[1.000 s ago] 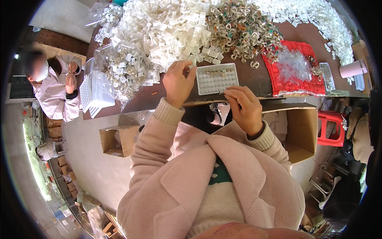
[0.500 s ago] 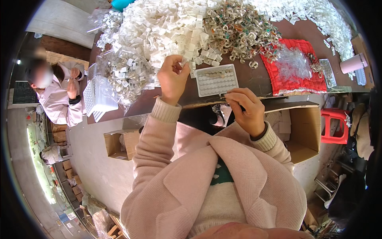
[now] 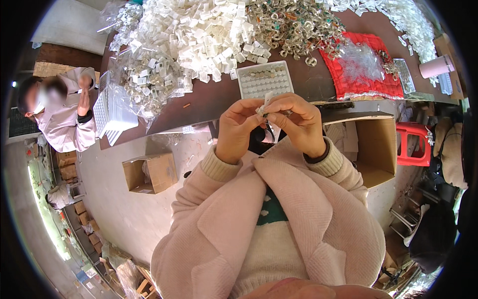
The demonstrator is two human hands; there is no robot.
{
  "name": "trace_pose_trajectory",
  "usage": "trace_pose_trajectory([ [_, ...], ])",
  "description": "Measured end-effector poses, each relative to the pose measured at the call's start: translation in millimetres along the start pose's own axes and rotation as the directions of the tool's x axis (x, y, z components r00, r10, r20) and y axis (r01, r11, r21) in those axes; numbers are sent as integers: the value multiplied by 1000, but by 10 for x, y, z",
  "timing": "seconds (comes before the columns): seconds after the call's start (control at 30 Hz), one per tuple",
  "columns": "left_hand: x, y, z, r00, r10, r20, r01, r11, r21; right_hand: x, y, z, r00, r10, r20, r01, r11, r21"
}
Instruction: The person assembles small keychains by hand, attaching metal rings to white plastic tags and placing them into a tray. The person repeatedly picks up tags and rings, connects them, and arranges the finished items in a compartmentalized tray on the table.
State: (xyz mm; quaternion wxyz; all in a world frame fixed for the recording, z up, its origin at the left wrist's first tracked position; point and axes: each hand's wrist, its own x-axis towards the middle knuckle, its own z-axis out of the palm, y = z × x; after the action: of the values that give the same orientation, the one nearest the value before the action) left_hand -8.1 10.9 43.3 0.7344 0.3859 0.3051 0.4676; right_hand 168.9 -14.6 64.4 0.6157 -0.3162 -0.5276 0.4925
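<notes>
I see both hands raised together at the centre of the frame, just below the table edge. The left hand (image 3: 238, 128) has its fingers curled, thumb and forefinger pressed together on a small white piece (image 3: 260, 110). The right hand (image 3: 298, 123) meets it fingertip to fingertip; its thumb and forefinger pinch a small ring (image 3: 287, 113) and the same cluster of parts. What else sits in that pinch is too small to tell. A white strip (image 3: 271, 130) hangs below the fingertips.

Containers, from the left of the frame:
- An open cardboard box (image 3: 149, 173) stands on the floor at lower left of the hands; I cannot make out its contents.
- A white compartment tray (image 3: 265, 79) lies on the brown table (image 3: 209, 102) directly above the hands; small pieces fill most of its cells.
- A second, larger cardboard box (image 3: 376, 147) stands open at the right; its inside appears bare.
- A pink cup (image 3: 436, 66) stands at the upper right.

The white piece sits between both grips, just below the tray. A heap of white clips (image 3: 199, 35) covers the upper left of the table; a heap of metal rings (image 3: 294, 25) lies right of it.
</notes>
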Motion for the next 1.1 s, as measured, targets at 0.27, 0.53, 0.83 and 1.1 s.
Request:
trace_pose_trajectory([
  [0.27,-67,-27,1,970,241,-44,-245,953,-177,21,-109,156,989,-92,-114,43,926,-374],
  [0.53,-81,-74,41,884,466,-44,-468,883,-44,69,-123,197,979,-199,-43,158,876,-456],
  [0.83,-75,-85,-51,841,541,1,-538,837,102,83,-124,142,993,-118,10,112,908,-405],
  [1.1,-67,-130,-111,817,574,-51,-564,815,133,52,-32,154,986,167,5,-164,974,-157],
])
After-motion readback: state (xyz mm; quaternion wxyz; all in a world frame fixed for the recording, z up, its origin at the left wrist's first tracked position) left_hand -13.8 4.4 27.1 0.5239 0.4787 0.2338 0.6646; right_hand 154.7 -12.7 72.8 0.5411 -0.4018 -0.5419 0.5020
